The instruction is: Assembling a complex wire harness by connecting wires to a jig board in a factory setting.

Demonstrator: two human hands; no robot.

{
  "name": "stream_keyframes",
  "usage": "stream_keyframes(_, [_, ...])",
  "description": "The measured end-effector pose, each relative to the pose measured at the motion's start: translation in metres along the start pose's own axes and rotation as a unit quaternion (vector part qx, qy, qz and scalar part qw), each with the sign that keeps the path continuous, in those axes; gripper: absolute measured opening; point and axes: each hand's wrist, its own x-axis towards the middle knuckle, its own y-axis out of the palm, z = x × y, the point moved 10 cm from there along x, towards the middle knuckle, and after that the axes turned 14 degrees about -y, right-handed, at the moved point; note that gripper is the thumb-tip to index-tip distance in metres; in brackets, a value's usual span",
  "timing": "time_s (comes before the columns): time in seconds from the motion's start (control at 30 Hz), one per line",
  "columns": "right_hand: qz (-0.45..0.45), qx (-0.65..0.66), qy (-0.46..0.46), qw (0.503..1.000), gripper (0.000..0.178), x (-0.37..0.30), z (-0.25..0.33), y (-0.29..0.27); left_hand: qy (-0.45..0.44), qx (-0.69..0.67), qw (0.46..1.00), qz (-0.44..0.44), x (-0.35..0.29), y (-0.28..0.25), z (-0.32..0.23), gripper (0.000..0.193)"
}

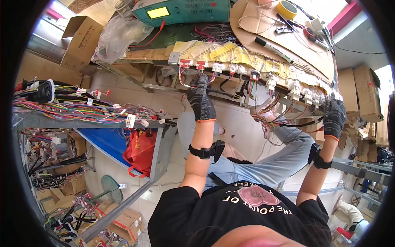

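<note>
My left hand, in a dark knit glove, reaches up to the front edge of a workbench and pinches coloured wires under a red-and-white connector. My right hand, gloved the same way, grips a white connector at the right end of the same row. A row of white and red connectors with a loose wire harness hangs along that bench edge between my two hands. Both wrists wear black straps.
A green tester box with a yellow screen, a cardboard sheet with a marker and tape roll lie on the bench. A rack of coloured wire bundles stands left, with a red bag. Cardboard boxes are at right.
</note>
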Motion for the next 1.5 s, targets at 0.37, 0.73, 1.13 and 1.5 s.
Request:
stream_keyframes(0.37, [-0.025, -0.005, -0.001, 1.0, 0.034, 0.0, 0.002, -0.006, -0.014, -0.009, 0.998, -0.062, 0.016, -0.006, -0.003, 0.019])
stream_keyframes(0.73, [-0.041, 0.015, 0.0, 0.999, 0.034, -0.002, -0.002, -0.005, 0.014, -0.064, 0.998, -0.001, 0.017, -0.002, -0.008, 0.014])
stream_keyframes(1.13, [-0.032, 0.01, 0.006, 0.999, 0.033, 0.0, -0.002, -0.006, 0.037, 0.097, 0.994, 0.031, 0.003, 0.016, 0.004, 0.023])
stream_keyframes(1.5, [-0.043, -0.016, -0.015, 0.999, 0.033, 0.001, 0.005, -0.012, -0.002, 0.021, 0.999, 0.045, 0.014, 0.013, 0.016, 0.015])
